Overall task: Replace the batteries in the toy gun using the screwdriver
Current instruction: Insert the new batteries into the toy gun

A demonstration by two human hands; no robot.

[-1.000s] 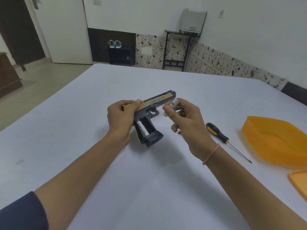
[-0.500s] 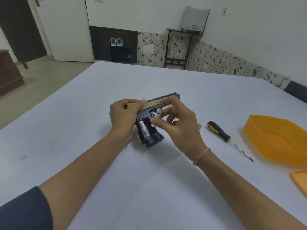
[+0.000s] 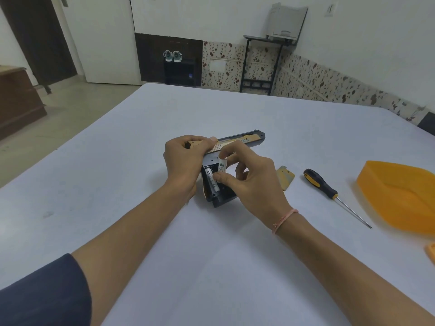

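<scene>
- Sitting at the middle of the white table (image 3: 211,267), the toy gun (image 3: 244,140) is turned on its side, with its butt toward the person and the battery bay in the grip uncovered.
- It looks like hard moulded plastic, with a dark grey frame and a tan slide ribbed at the rear. I judge it light and stiff, and best held by the slide and frame, clear of the open bay.
- The left hand (image 3: 182,161) grips the rear of the gun, fingers curled over the slide to steady it.
- One battery (image 3: 211,181) lies seated along the left side of the bay. It is a smooth, glossy cylinder, likely slippery and quick to roll.
- A second, white battery (image 3: 222,166) stands tilted over the free slot beside it. The right hand (image 3: 254,182) pinches it between thumb and forefinger, the other fingers loosely bent.
- Seating it probably needs a firm push against a contact spring, and a loose pinch could let it spring out.
- The battery cover (image 3: 286,176), a small thin tan-grey panel, lies flat just right of the gun.
- The screwdriver (image 3: 321,185) lies further right of the gun, untouched. It has a black-and-yellow handle and a slim steel shaft.
- An orange tray (image 3: 400,196) of glossy plastic with shallow rounded walls sits well to the right of the gun.
</scene>
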